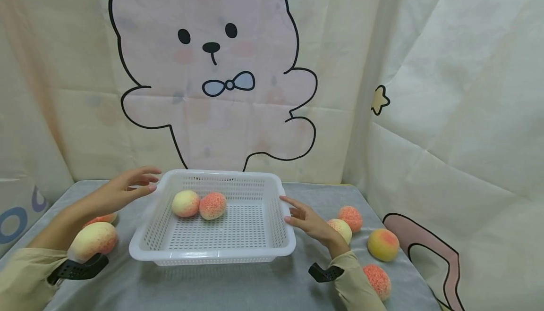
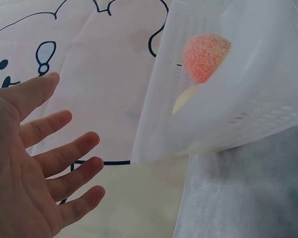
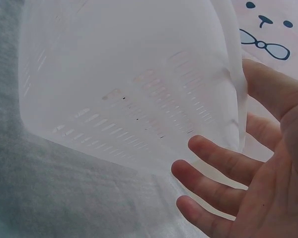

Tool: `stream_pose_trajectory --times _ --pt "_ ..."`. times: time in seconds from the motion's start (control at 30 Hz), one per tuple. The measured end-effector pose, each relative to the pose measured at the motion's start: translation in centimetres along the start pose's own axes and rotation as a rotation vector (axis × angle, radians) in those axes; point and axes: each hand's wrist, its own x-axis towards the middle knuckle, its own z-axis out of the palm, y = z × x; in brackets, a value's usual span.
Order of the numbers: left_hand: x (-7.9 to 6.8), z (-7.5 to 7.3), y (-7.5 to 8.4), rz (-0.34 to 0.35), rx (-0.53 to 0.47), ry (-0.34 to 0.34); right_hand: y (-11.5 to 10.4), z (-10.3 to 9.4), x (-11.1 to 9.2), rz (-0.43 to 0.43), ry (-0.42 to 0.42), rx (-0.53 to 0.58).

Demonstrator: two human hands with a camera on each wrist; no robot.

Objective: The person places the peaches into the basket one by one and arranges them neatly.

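A white perforated plastic basket point(image 1: 212, 256) sits in the middle of the cloth-covered table. Inside it, near the left back, a pale yellow-pink peach point(image 1: 185, 204) lies against a redder peach point(image 1: 213, 205). My left hand point(image 1: 127, 190) is just off the basket's left rim, fingers spread and holding nothing; the left wrist view shows a gap between the fingertips point(image 2: 92, 166) and the basket. At the right rim is my right hand point(image 1: 308, 219), its thumb and index finger right at the edge. Its other fingers point(image 3: 216, 163) are loosely extended beside the outer wall.
Two peaches, one pale point(image 1: 92, 241) and one redder point(image 1: 106, 218), lie by my left forearm. Several more, including a yellow-orange peach point(image 1: 383, 245) and a red peach point(image 1: 377, 281), lie around my right forearm. A curtain point(image 1: 331, 65) with a cartoon bear hangs behind the table.
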Motion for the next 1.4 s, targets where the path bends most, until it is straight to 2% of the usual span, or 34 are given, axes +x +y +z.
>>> stream_pose_trajectory --times 0.27,0.4,0.57,0.83,0.97,1.2,1.4 --pt "-2.2 -0.7 -1.7 -0.020 0.009 0.046 -0.1 0.1 0.1 -0.001 0.002 -0.009" --pt "-3.0 -0.9 -2.7 -0.029 0.036 0.050 -0.1 0.1 0.1 -0.001 0.001 -0.007" --pt "-4.0 -1.2 -3.8 -0.074 0.055 0.045 0.0 0.2 0.0 -0.001 0.002 -0.011" --pt "-5.6 -1.5 -5.6 -0.070 0.050 0.091 0.0 0.1 0.1 0.002 0.008 -0.028" --pt "-6.3 -1.7 -5.8 -0.102 0.045 0.068 0.0 0.1 0.1 0.008 0.015 -0.036" --pt "-7.6 -1.9 -6.8 -0.207 0.054 0.016 -0.1 0.2 0.0 0.003 0.010 -0.026" --pt "-8.9 -2.1 -8.1 -0.193 0.058 0.036 -0.3 0.2 0.0 0.004 0.007 -0.027"
